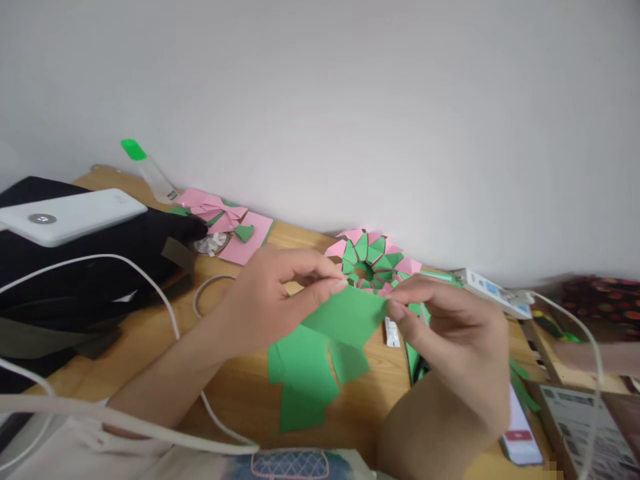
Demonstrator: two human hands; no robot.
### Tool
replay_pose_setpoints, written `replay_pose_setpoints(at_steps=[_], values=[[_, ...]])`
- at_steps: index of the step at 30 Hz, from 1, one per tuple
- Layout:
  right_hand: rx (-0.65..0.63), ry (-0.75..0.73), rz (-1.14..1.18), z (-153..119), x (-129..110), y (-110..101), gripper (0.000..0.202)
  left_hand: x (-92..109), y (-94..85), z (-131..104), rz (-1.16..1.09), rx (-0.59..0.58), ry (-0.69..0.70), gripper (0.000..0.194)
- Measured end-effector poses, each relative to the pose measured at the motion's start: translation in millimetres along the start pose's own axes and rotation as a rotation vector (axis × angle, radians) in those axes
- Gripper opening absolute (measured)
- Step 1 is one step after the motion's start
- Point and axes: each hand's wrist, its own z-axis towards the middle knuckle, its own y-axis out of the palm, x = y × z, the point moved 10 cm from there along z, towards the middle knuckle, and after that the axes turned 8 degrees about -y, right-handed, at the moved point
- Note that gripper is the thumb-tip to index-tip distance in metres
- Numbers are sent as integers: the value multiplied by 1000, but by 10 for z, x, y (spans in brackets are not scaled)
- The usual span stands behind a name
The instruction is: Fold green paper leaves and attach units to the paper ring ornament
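Between my hands, above the wooden table (240,393), a piece of green paper (347,317) is stretched along its upper edge. My left hand (280,293) pinches the upper left corner between thumb and fingers. At the upper right corner, my right hand (450,333) pinches the same piece. Several loose green paper pieces (305,383) lie on the table beneath it, overlapping one another. Just behind my hands sits a ring of folded pink and green paper (373,250), its near side partly hidden by my fingers.
A white power bank (80,210) rests on a black bag (145,240) at left. Farther back are a green-capped clear bottle (150,170) and pink paper pieces (255,233). A power strip (493,293) and a phone (523,430) lie at right. A white cable (165,300) crosses the left side.
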Motion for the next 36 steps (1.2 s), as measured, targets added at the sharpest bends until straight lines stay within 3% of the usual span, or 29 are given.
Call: replay_pose_setpoints(at_steps=[5, 8, 13, 17, 20, 24, 26, 29, 30, 32, 34, 36], values=[[-35, -62, -68, 67, -103, 164, 11, 71, 140, -16, 55, -47, 38, 16], [-40, -76, -47, 70, -119, 195, 12, 97, 119, -30, 83, -32, 63, 16], [-5, -44, -64, 1, -51, -11, 17, 97, -45, -34, 68, 79, 83, 17], [63, 15, -50, -29, 7, -138, 20, -37, -113, -11, -13, 103, -37, 14], [44, 18, -41, 12, -16, -27, 18, -126, -115, -2, -80, 109, -121, 12], [-16, 18, 8, 58, -14, 174, 11, -139, -40, 22, -129, 55, -133, 12], [21, 72, 101, 49, 77, 180, 12, -184, -112, 34, -179, 119, -165, 11], [208, 205, 309, 4, 323, 68, 8, -263, -240, 46, -280, 214, -205, 24], [280, 248, 381, -16, 412, 34, 7, -271, -199, 63, -295, 161, -209, 26], [376, 327, 496, -43, 563, 21, 10, -239, 17, 84, -283, -68, -192, 21], [403, 384, 555, -47, 648, 61, 15, -199, 232, 46, -253, -280, -164, 12], [394, 409, 574, -42, 665, 110, 19, -187, 273, 29, -263, -310, -147, 11]])
